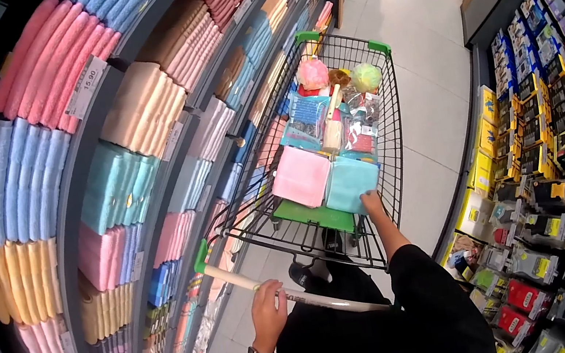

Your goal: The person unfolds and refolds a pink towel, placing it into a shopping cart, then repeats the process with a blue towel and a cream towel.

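Observation:
My left hand (269,314) is wrapped round the pale handle (332,302) of a shopping cart, with a watch on its wrist. Reaching into the cart (398,121), my right hand (371,202) has its fingers closed at the lower right corner of a folded teal towel (351,183). A folded pink towel (301,176) lies flat beside it on the left. Further forward in the basket are a pink bath puff (313,74), a yellow-green bath puff (366,77), a wooden-handled brush (333,134) and several packaged items, including a blue pack (307,113).
Shelves of folded towels, such as pink ones (56,53) and blue ones (24,180), run close along the left. A rack of packaged goods (538,158) lines the right. The tiled floor (421,73) stretches ahead between them. My shoe (303,276) is below the cart.

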A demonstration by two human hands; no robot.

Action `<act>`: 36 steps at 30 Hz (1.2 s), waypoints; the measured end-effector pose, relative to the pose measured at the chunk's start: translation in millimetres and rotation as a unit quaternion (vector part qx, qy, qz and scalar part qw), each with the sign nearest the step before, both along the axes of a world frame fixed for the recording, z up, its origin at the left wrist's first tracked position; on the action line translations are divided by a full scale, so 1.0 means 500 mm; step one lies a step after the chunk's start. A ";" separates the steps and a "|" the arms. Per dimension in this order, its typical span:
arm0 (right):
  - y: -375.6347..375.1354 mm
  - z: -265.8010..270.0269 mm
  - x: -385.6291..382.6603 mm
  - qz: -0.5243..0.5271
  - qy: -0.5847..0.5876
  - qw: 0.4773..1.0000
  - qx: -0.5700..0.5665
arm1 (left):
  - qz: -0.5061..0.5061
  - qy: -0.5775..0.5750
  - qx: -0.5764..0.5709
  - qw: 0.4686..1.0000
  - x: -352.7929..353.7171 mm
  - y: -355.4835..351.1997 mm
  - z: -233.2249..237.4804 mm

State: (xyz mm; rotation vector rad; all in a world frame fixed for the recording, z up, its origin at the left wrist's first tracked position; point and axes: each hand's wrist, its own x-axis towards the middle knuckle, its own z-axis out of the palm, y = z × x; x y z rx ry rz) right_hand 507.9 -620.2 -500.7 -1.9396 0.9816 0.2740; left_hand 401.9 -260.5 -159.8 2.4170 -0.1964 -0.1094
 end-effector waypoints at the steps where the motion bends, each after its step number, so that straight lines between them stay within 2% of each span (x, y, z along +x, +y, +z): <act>1: 0.011 0.018 -0.003 0.002 -0.008 1.000 -0.022 | -0.001 -0.009 -0.001 1.000 0.001 0.000 -0.001; 6: 0.029 0.032 -0.005 0.057 0.001 0.995 -0.079 | 0.001 -0.029 0.000 1.000 0.004 0.002 0.006; 9: 0.036 0.018 -0.009 0.042 -0.059 0.997 -0.013 | 0.005 -0.032 -0.013 0.999 0.004 0.006 0.011; 12: 0.049 0.070 0.008 0.028 -0.132 0.991 0.019 | 0.002 -0.052 -0.011 0.999 0.001 0.014 0.005; 14: 0.048 0.103 0.036 0.005 -0.147 0.984 0.097 | -0.002 -0.059 -0.016 0.998 0.000 0.018 0.005; 16: 0.067 0.185 0.052 -0.014 -0.192 0.967 0.164 | -0.005 -0.066 -0.026 0.997 -0.001 0.022 0.008; 19: 0.140 0.391 0.055 -0.039 -0.250 0.929 0.270 | -0.027 -0.071 -0.040 0.996 -0.003 0.037 0.008; 22: 0.231 0.541 0.017 0.003 -0.300 0.899 0.320 | -0.064 -0.068 -0.038 0.995 -0.010 0.061 0.005; 24: 0.313 0.640 -0.028 0.048 -0.318 0.893 0.314 | -0.083 -0.075 -0.046 0.993 -0.013 0.075 0.007; 26: 0.392 0.677 -0.078 0.084 -0.295 0.884 0.354 | -0.098 -0.084 -0.051 0.990 -0.015 0.091 0.016; 28: 0.468 0.654 -0.131 0.179 -0.310 0.866 0.348 | -0.122 -0.093 -0.068 0.986 -0.024 0.104 0.010; 30: 0.530 0.652 -0.189 0.269 -0.248 0.896 0.250 | -0.128 -0.036 -0.057 0.989 -0.041 0.116 -0.004; 32: 0.571 0.662 -0.222 0.366 -0.335 0.860 0.124 | -0.144 -0.001 -0.057 0.988 -0.049 0.132 -0.023; 33: 0.588 0.690 -0.231 0.375 -0.370 0.847 0.072 | -0.155 0.007 -0.062 0.986 -0.050 0.143 -0.025; 35: 0.600 0.696 -0.245 0.358 -0.379 0.852 0.055 | -0.156 0.038 -0.058 0.985 -0.060 0.161 -0.025; 36: 0.606 0.697 -0.250 0.348 -0.384 0.854 0.047 | -0.165 0.003 -0.073 0.984 -0.058 0.169 -0.016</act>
